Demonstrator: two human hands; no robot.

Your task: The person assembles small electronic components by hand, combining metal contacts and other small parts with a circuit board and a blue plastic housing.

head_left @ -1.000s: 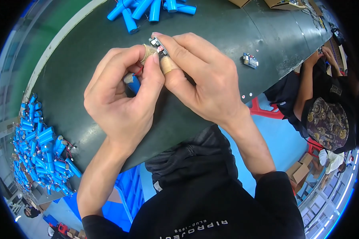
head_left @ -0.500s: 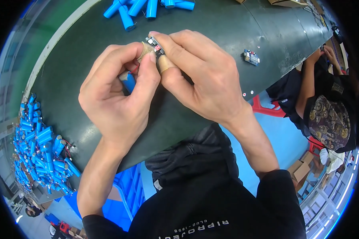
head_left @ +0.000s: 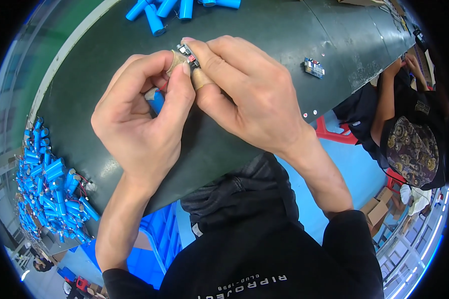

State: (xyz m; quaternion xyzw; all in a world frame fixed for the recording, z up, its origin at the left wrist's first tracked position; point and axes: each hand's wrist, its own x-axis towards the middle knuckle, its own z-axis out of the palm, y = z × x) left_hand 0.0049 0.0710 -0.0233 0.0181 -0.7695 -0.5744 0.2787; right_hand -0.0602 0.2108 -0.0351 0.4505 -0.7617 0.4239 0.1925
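My left hand [head_left: 139, 109] is closed, thumb and forefinger pinched at the lead of a blue cylindrical battery [head_left: 156, 102]. The battery sits under the curl of that hand, partly hidden, with a bit of red wire [head_left: 163, 86] showing. A small circuit board [head_left: 185, 50] is gripped by my right hand [head_left: 254, 94], its thumb and forefinger on the board's edges. Both hands meet over the table, where a small pinkish-red part [head_left: 191, 59] shows at the board; whether the lead is plugged in is hidden by fingertips. Tan finger covers wrap fingers on both hands.
More blue batteries [head_left: 154, 22] lie at the table's far edge, and a big heap of wired ones [head_left: 57, 194] covers its left end. Another circuit board [head_left: 314, 68] rests on the green table [head_left: 264, 22] to the right. A co-worker [head_left: 409, 119] sits at right; a blue crate [head_left: 159, 239] stands below.
Both hands, with the battery and board between them, have shifted slightly left. The grips look the same.
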